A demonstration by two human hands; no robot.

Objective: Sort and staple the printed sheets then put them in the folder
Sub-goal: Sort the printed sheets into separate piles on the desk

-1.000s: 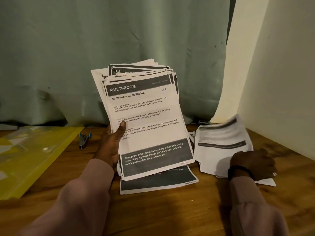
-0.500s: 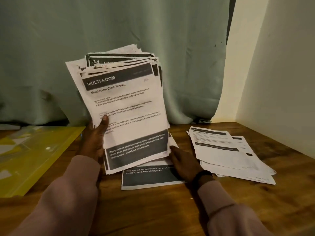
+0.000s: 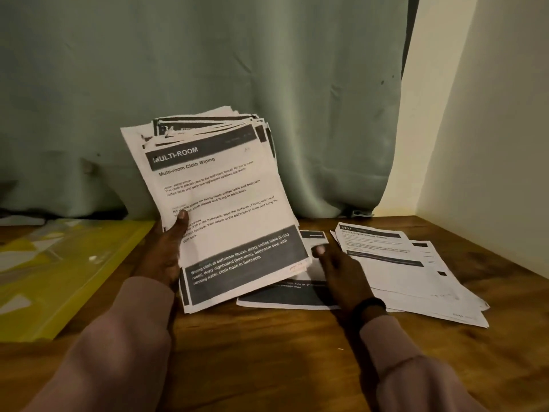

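Observation:
My left hand (image 3: 166, 254) grips a thick stack of printed sheets (image 3: 225, 203) by its left edge, thumb on the top page headed "MULTI-ROOM", and holds it tilted up above the table. My right hand (image 3: 338, 272) lies with fingers straight on a single sheet (image 3: 285, 295) flat on the table, just under the stack's lower right corner. A small pile of sorted sheets (image 3: 410, 269) lies to the right of that hand. The yellow folder (image 3: 59, 272) lies open at the left. No stapler shows in this view.
The wooden table (image 3: 267, 352) runs to a green curtain (image 3: 208, 84) at the back and a pale wall (image 3: 490, 129) on the right. My two sleeves fill the foreground.
My right hand left the right-hand pile and came to the single sheet under the stack. The held stack swung left and then back toward the middle.

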